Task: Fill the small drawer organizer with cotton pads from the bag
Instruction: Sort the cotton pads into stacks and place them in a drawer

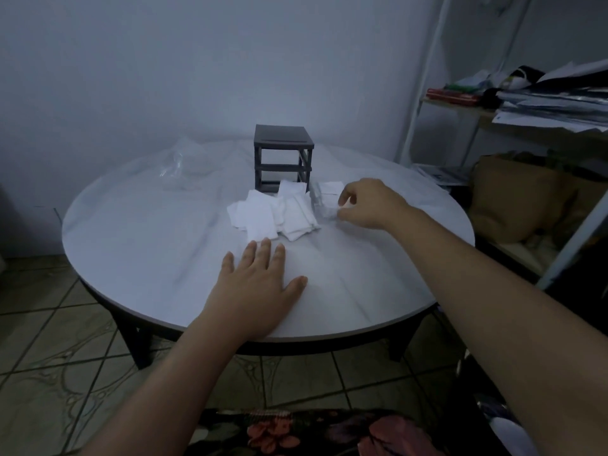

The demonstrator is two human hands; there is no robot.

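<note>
A dark grey drawer organizer frame [283, 156] stands at the back middle of the round white table [138, 245], its drawer slots empty. A heap of white square cotton pads [273, 213] lies in front of it. Right of the heap sits a clear drawer [325, 197] with pads in it. My right hand [368, 205] has its fingers curled at that drawer, pinching its near corner or a pad there. My left hand [260, 278] rests flat on the table with straight fingers, its fingertips just short of the heap.
A clear, crumpled plastic bag [186, 166] lies at the back left of the table. A white metal shelf rack [513, 103] with papers stands to the right, with a brown bag [519, 199] below it. The floor is tiled.
</note>
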